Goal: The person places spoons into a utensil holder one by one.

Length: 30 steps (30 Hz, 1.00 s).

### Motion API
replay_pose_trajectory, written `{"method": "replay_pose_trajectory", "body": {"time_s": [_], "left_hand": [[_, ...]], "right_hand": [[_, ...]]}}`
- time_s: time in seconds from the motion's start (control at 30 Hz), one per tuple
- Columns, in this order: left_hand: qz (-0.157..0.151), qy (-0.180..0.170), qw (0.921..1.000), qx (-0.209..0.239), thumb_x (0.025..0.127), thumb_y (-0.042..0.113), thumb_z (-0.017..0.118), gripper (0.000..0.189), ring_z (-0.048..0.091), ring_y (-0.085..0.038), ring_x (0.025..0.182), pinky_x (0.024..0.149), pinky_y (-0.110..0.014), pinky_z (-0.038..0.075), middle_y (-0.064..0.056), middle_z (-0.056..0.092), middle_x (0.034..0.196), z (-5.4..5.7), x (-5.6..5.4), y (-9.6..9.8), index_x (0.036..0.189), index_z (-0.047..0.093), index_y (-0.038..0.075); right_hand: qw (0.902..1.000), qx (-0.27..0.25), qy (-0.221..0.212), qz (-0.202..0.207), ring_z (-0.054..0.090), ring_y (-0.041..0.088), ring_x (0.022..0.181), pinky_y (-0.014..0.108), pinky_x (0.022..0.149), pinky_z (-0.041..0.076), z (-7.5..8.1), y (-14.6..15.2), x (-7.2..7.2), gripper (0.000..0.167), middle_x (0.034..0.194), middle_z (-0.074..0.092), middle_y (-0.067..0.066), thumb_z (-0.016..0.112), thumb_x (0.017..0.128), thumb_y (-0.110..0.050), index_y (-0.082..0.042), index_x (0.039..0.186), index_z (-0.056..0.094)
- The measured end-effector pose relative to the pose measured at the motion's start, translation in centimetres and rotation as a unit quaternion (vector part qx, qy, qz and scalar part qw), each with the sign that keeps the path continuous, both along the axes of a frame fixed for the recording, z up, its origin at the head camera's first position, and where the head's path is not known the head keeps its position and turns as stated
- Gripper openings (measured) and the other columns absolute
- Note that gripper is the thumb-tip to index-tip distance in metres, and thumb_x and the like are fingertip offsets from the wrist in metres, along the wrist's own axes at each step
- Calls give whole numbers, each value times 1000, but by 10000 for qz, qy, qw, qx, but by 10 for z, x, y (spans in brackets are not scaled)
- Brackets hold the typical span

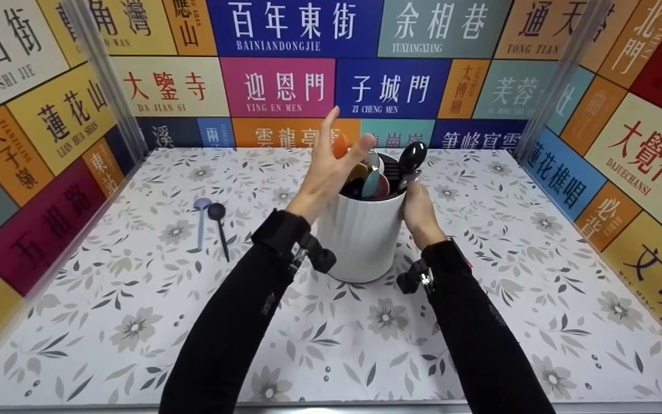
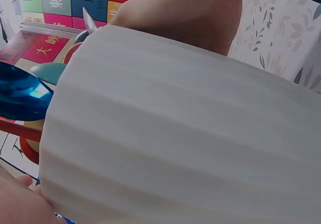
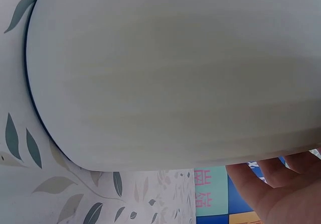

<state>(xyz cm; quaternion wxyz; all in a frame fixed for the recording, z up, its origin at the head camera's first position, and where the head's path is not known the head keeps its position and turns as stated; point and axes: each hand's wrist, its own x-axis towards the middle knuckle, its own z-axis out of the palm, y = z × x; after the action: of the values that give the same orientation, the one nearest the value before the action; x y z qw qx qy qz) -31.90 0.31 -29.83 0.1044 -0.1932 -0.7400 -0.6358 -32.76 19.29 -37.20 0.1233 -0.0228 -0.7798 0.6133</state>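
Observation:
A white ribbed holder (image 1: pixel 362 241) stands upright on the table, filled with several spoons and other utensils. At its left rim my left hand (image 1: pixel 328 164) has its index finger and thumb spread around an orange utensil (image 1: pixel 340 146), without visibly gripping it. My right hand (image 1: pixel 423 214) holds the right side of the holder; its fingers (image 3: pixel 251 186) go behind the wall in the right wrist view. Above that hand, a black spoon (image 1: pixel 413 155) leans out. Beside it sits a teal utensil (image 1: pixel 370 181). The lower parts of the utensils are hidden inside.
A blue-grey spoon (image 1: pixel 200 221) and a black spoon (image 1: pixel 219 224) lie on the table left of the holder. The table (image 1: pixel 388 356) has a floral cover. Panels with printed signs (image 1: pixel 285 86) stand along the back and both sides.

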Motion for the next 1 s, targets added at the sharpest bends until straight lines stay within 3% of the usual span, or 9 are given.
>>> {"method": "replay_pose_trajectory", "body": {"time_s": [0.07,0.1,0.2,0.3,0.4,0.5,0.63,0.9,1.0], "left_hand": [[-6,-50,10000,-20,46,108,50,153,19,-27,158,121,-68,18,-5,6,176,-1,-1,-1,169,12,27],[-33,-78,10000,23,45,108,51,153,29,-30,154,121,-65,21,-3,6,175,-1,-1,-1,169,11,28],[-12,-118,9999,31,45,108,51,153,29,-30,153,121,-65,21,-2,7,175,-1,-1,-2,169,11,28],[23,-85,10000,9,45,109,48,153,24,-31,156,121,-69,17,-5,8,175,-3,-2,-4,169,13,25],[94,-40,9999,-29,48,109,46,151,13,-29,160,120,-72,13,-7,11,175,-6,-4,-9,168,18,22],[197,-20,9998,-29,69,100,53,128,17,-28,159,121,-69,14,-8,17,173,-12,-6,-16,167,25,22],[502,93,9986,-141,97,61,62,82,29,-26,153,122,-58,24,-9,28,168,-23,-10,-26,163,37,20],[774,417,9954,-375,101,32,68,60,49,-29,132,110,-38,40,-15,47,151,-43,-16,-44,152,52,6],[823,455,9946,-449,101,28,68,55,50,-32,131,109,-38,41,-16,49,148,-47,-19,-50,148,55,3]], "right_hand": [[10000,-14,-17,-30,47,12,80,25,77,39,0,0,1,47,87,48,1,23,114,-39,-11,101,57],[10000,24,-23,-34,47,13,80,26,77,40,0,0,1,47,87,49,2,22,114,-40,-11,98,56],[9999,112,-7,-118,51,19,93,29,87,41,0,0,1,48,98,54,8,22,113,-41,-13,92,54],[9998,173,31,-128,50,23,106,33,96,39,0,0,1,48,110,56,12,22,113,-41,-13,92,54],[9999,120,7,-103,50,24,104,33,95,40,-1,1,1,48,106,55,12,23,113,-42,-13,93,55],[9999,82,-12,-89,50,22,101,30,91,39,-2,1,1,49,101,54,8,23,113,-44,-14,93,56],[10000,54,-5,-56,50,22,104,31,94,39,-2,0,0,48,105,55,9,23,113,-42,-12,94,56],[9998,167,-22,-47,50,21,108,30,98,39,0,1,1,59,118,57,14,21,113,-41,0,123,62],[9999,113,-4,-3,50,21,105,30,95,39,0,2,1,59,114,56,14,21,113,-42,0,119,62]]}}
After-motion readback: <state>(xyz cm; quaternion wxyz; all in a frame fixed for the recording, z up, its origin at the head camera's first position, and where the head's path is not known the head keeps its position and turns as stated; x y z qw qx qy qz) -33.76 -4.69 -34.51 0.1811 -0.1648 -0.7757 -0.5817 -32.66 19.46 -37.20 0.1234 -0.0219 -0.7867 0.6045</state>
